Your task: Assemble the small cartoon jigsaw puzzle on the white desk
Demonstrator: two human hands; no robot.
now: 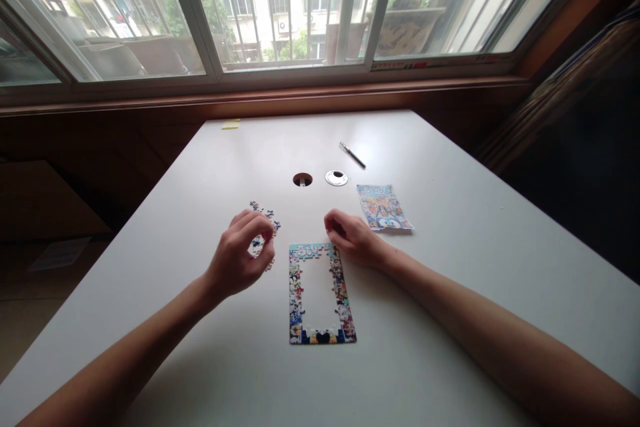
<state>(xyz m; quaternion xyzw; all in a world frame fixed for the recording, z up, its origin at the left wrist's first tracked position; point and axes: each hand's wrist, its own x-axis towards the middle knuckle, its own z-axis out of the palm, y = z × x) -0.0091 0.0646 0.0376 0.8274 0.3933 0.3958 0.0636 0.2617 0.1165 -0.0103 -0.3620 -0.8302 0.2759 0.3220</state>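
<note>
A small jigsaw frame (321,333) lies on the white table (450,267) in front of me; its colourful border is assembled and its middle is bare. My left hand (240,257) hovers over a heap of loose puzzle pieces (266,215) just left of the frame, fingers curled in a pinch round a piece or pieces I can barely make out. My right hand (353,235) rests at the frame's upper right corner, fingers curled under; nothing shows in it. A printed picture card (383,207) lies beyond the right hand.
A pen (353,155) lies further back, near a round cable hole (303,179) and its loose cap (337,177). A yellow note (231,124) sits at the far edge. A window runs behind the table; dark furniture stands at right.
</note>
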